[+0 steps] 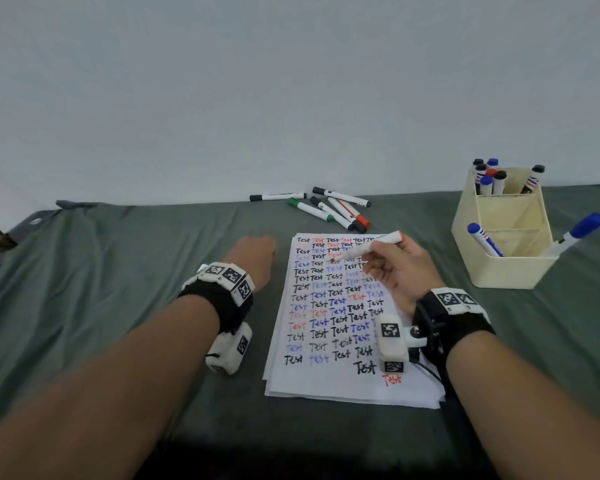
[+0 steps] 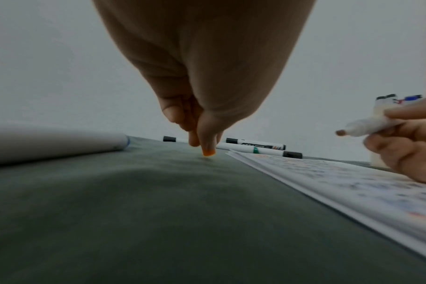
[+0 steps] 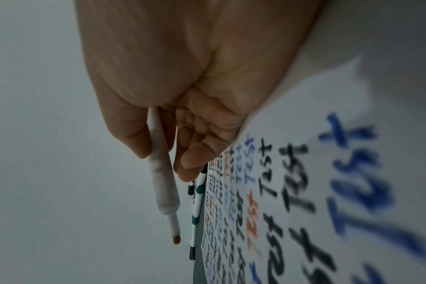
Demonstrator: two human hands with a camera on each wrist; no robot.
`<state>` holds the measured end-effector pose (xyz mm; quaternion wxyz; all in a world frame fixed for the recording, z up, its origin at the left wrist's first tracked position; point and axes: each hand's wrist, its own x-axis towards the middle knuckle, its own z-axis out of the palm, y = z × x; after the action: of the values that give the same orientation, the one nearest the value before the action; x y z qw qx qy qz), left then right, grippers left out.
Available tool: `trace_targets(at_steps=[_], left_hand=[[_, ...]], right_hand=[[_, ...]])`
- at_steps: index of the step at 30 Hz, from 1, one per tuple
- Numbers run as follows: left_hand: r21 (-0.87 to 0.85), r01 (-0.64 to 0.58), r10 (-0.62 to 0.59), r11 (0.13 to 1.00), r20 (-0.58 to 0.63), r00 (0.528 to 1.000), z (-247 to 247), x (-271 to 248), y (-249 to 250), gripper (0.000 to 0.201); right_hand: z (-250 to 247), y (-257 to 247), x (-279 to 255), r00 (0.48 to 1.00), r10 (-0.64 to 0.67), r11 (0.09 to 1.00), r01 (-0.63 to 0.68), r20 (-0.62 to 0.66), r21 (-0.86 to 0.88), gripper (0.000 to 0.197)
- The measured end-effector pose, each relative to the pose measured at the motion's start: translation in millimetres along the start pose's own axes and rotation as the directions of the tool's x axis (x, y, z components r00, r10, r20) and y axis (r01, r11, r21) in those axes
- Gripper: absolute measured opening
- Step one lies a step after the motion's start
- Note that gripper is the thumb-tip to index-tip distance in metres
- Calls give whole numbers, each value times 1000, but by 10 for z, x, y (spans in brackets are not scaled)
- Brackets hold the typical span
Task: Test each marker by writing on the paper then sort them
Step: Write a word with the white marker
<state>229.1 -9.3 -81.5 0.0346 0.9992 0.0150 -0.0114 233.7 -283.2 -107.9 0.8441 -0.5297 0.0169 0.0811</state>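
My right hand (image 1: 378,263) grips an uncapped white marker (image 1: 366,249) with a reddish tip, which hovers just above the upper rows of the paper (image 1: 326,388). The sheet is covered with "Test" in black, blue and red. In the right wrist view the marker (image 3: 162,184) runs out from between thumb and fingers, its tip clear of the paper (image 3: 353,92). To the left of the sheet, my left hand (image 1: 262,249) rests on the cloth. The left wrist view shows its fingertips (image 2: 207,138) pinching a small orange cap (image 2: 209,152) against the cloth.
Several capped markers (image 1: 326,209) lie loose beyond the paper by the wall. A cream organizer (image 1: 506,268) at the right holds upright markers at its back and two blue ones in front. A green cloth (image 1: 118,271) covers the surface. A white barrel (image 2: 54,142) lies left.
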Motion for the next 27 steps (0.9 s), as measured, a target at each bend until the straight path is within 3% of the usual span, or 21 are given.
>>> trace_targets(at_steps=[3, 8, 11, 14, 17, 20, 23, 27], left_hand=[[160, -39, 33, 986, 44, 998, -58, 74, -150, 29], [224, -92, 68, 970, 115, 991, -93, 104, -213, 35], [175, -38, 35, 984, 21, 999, -73, 60, -229, 39], [254, -27, 49, 967, -81, 996, -32, -14, -165, 44], [199, -163, 194, 966, -149, 969, -14, -86, 51, 54], [35, -271, 269, 962, 39, 962, 42, -140, 289, 79], [-37, -187, 189, 982, 300, 935, 147, -164, 384, 104], [23, -209, 183, 978, 394, 901, 262, -131, 356, 104]], right_hand=[[7, -10, -12, 1000, 3, 1000, -3, 2, -1, 11], [11, -10, -20, 1000, 8, 1000, -8, 1, 28, 10], [1, -1, -11, 1000, 5, 999, -5, 7, 45, 12], [-6, 10, 14, 1000, -2, 998, 3, -8, 64, 10], [1, 20, 49, 999, 4, 994, 2, -53, 106, 8], [6, 22, 86, 995, 7, 989, 8, -102, 148, 11], [16, 27, 102, 989, 4, 981, 24, -148, 191, 17], [-17, 10, 72, 986, -41, 964, 82, -164, 254, 24]])
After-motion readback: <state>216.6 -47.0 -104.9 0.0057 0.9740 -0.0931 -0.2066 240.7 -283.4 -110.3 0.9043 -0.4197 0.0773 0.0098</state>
